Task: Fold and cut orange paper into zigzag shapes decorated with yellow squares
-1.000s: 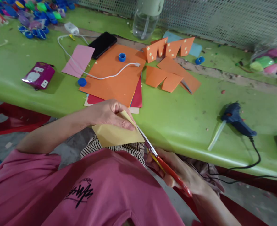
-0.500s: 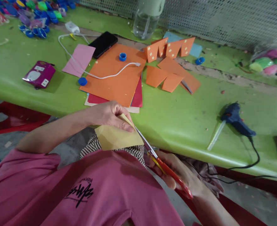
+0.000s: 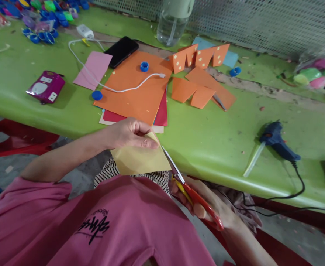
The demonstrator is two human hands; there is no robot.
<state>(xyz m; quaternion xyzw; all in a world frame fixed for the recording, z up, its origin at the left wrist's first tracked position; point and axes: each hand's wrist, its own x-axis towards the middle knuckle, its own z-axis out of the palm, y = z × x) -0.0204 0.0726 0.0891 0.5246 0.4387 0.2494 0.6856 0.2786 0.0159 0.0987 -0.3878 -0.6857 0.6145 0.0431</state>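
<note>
Head view: a green table (image 3: pixel 212 136) runs before a perforated panel (image 3: pixel 262 26); a clear bag (image 3: pixel 303 65) holds coloured pieces (image 3: pixel 307 77); three loose blue caps (image 3: pixel 144 67), one phone (image 3: pixel 123 51), one glue gun (image 3: pixel 280 142); the left hand's (image 3: pixel 133 134) fingers pinch one yellow paper (image 3: pixel 141 160) by the table's edge; the right hand's (image 3: pixel 208 199) fingers grip one pair of scissors (image 3: pixel 188 190) beside it.

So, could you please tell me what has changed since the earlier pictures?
The yellow paper has edged slightly right; the left hand still grips it. Nothing was taken up or let go: the right hand keeps the scissors, and the glue gun lies unmoved.
</note>
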